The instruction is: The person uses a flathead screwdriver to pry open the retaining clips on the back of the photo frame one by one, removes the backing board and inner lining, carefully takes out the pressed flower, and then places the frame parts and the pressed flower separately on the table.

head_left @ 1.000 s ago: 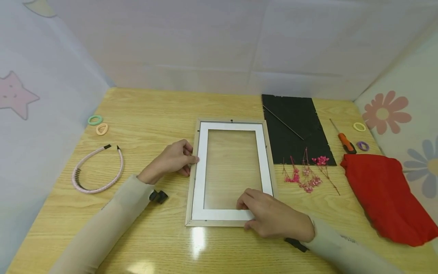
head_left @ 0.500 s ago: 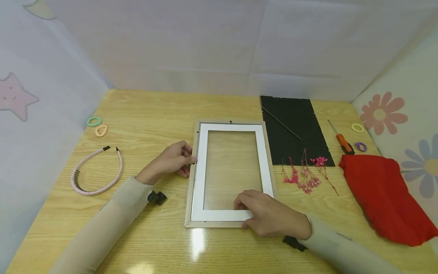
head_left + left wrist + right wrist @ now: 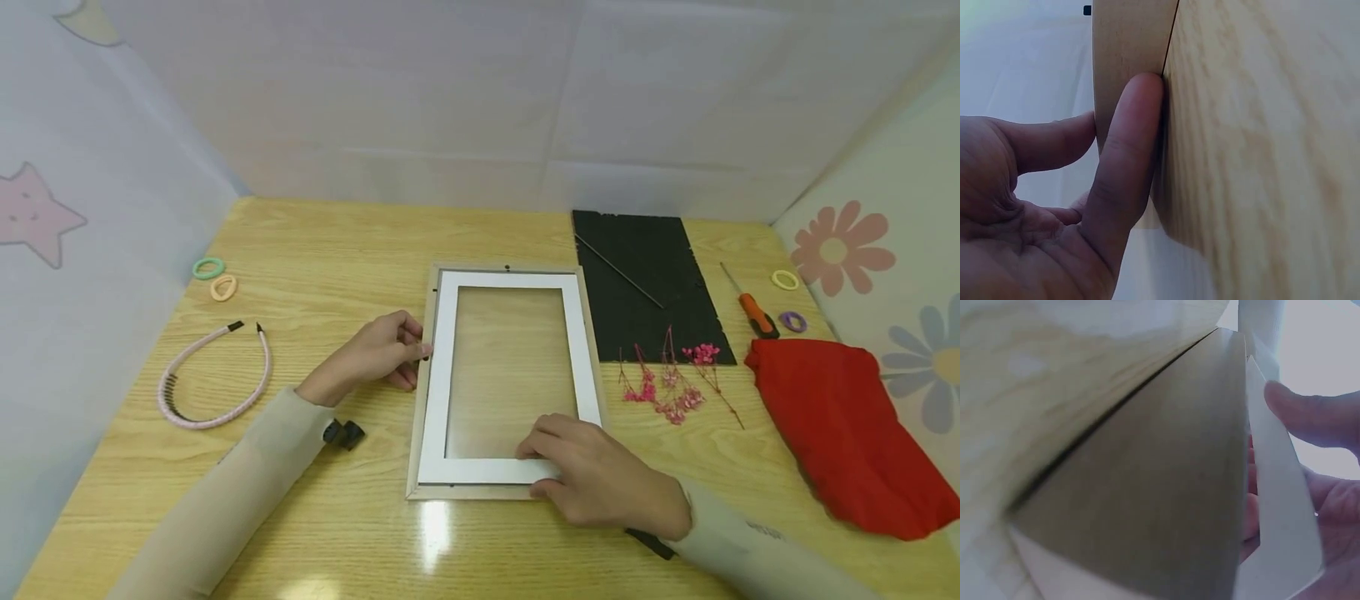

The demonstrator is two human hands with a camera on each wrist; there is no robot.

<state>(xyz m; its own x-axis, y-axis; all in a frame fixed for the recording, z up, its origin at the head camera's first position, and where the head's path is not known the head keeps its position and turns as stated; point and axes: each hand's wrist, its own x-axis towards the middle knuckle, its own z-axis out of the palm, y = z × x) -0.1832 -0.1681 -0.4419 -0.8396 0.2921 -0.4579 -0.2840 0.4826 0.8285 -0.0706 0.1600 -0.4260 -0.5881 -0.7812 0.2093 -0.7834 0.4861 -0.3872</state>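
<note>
a: start big. what's on the bench?

b: a wooden picture frame lies flat in the middle, long axis running away from the person, with a white mat sitting inside it. to its right are a black backing board and, nearer, a red cloth.

a: and the hands?

b: one on each side of the frame. the left hand is at the left long edge, about halfway up, fingers curled against the frame's outer side (the left wrist view shows a finger pressed flat along the wood). the right hand is at the near right corner, fingertips down on the mat's bottom strip, thumb tucked at the frame's near edge. it looks like a pinch on the mat, not a loose rest.

a: which is nearer the mat?

b: the right one; the left only touches wood.

a: smaller things?

b: pink dried flowers, a screwdriver, a headband.
</note>
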